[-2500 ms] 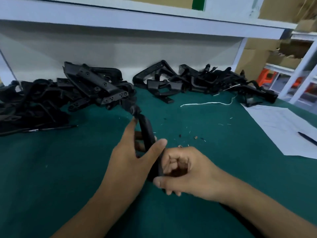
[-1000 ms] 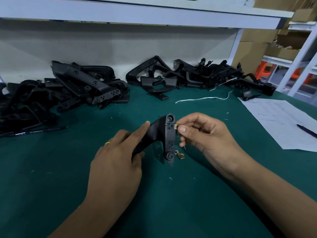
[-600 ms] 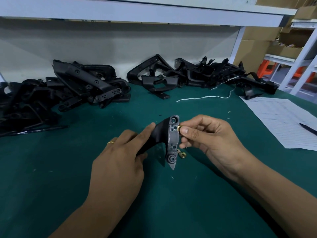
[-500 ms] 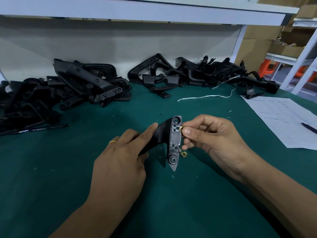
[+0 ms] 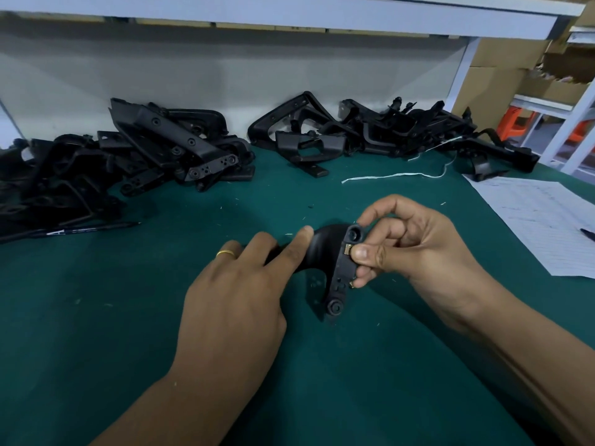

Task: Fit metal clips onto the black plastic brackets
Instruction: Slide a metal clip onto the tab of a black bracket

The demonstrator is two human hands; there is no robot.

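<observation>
Where the green table (image 5: pixel 96 349) fills most of the view, two heaps of black plastic parts lie along its far edge against the grey wall: the left heap (image 5: pixel 128 165) is the bigger one, and the right heap (image 5: pixel 386 136) reaches toward the far right corner. A white sheet of paper (image 5: pixel 541 220) lies at the right side, with a dark pen (image 5: pixel 587 234) on its right edge. A thin white cord (image 5: pixel 396 176) lies in front of the right heap, and a black marker (image 5: pixel 80 230) lies near the left heap.

In the middle of the table, the left hand (image 5: pixel 235 304) is closed over the curved arm of a black bracket (image 5: pixel 325 252), with the index finger stretched along the top of the curve. A gold ring (image 5: pixel 225 253) is on one finger of this hand. The flat plate of the bracket, which has round holes, faces the camera and its lower tip is touching or just above the table; I cannot tell which.

The right hand (image 5: pixel 412 249) is curled at the right edge of this plate. Its thumb and index finger pinch a small metal clip (image 5: pixel 347 249) against the upper part of the plate, and the other fingers are bent behind it. Another small brass-coloured piece (image 5: pixel 351 284) shows just under this hand, mostly hidden.
</observation>
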